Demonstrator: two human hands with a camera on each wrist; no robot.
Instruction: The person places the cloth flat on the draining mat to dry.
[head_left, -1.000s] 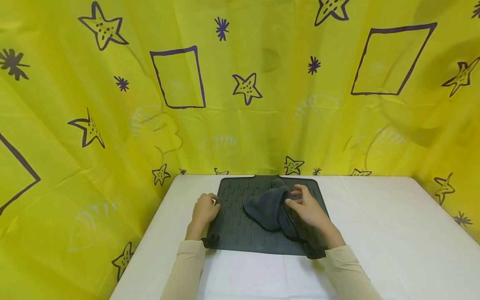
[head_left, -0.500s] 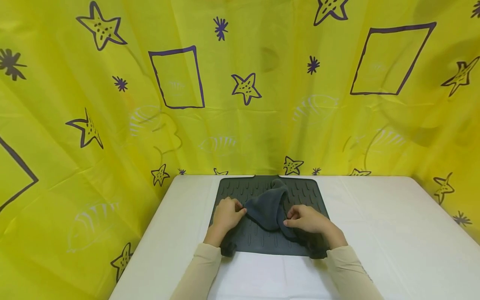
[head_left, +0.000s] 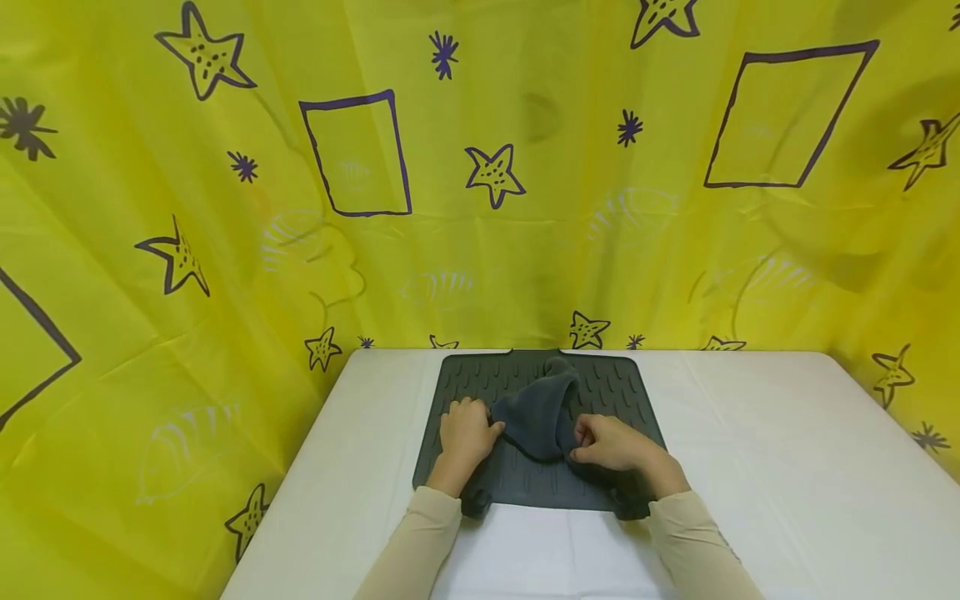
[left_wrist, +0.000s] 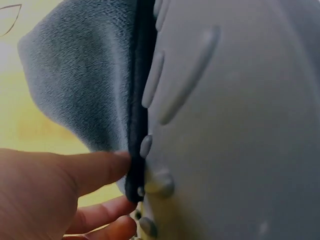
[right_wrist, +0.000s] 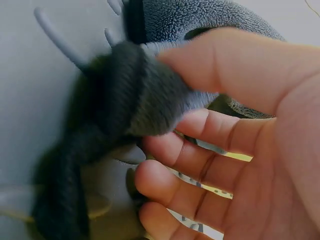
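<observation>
A dark grey-blue cloth [head_left: 528, 418] with a black edge lies crumpled on a dark ribbed mat [head_left: 517, 485]. At its left corner, my left hand [head_left: 467, 433] pinches the edge; in the left wrist view the thumb lies on the cloth [left_wrist: 82, 70] and the fingers sit under the corner. My right hand [head_left: 618, 443] holds the cloth's right side. The right wrist view shows a bunched fold of cloth [right_wrist: 162, 97] between thumb and index finger, with the other fingers loosely bent below. Part of the cloth's right side is hidden behind the right hand.
The mat rests on a white-covered table [head_left: 765, 467], reaching its far edge. A yellow curtain [head_left: 480, 250] with starfish drawings hangs behind the table and along both sides. Black straps [head_left: 476, 502] sit at the wrists.
My left hand has moved right from the mat's left edge to the cloth's left corner and grips it. My right hand has come lower and taken hold of the cloth's right side.
</observation>
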